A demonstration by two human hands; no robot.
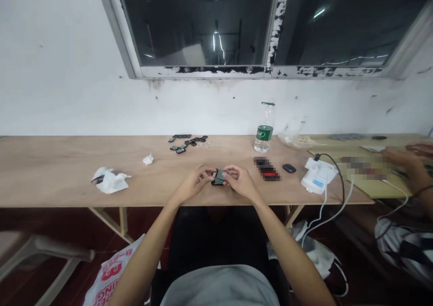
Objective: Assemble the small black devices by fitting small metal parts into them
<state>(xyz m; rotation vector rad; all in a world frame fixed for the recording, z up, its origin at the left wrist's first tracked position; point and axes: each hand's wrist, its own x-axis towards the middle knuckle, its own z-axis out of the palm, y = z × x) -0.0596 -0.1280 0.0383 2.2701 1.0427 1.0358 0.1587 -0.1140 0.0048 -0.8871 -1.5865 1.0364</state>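
Note:
Close to the table's front edge, a small black rectangular device (219,178) with a grey screen-like face lies between my two hands. My left hand (195,183) pinches its left end, where a small yellowish spot shows near the fingertips. From the other side my right hand (241,182) grips it, with the thumb on the grey face. Fingers partly cover the device, so its exact kind is unclear. Beyond my hands lie several similar small dark pieces (180,148) with grey-green faces, beside a scatter of tiny whitish bits (204,144).
A water bottle (264,137) stands by the wall. On the right are a black oval object (289,168), a blurred-out dark item (267,169) and a white box (318,175) with cables. Crumpled tissue (111,181) lies left. Another person's hand (401,157) works far right.

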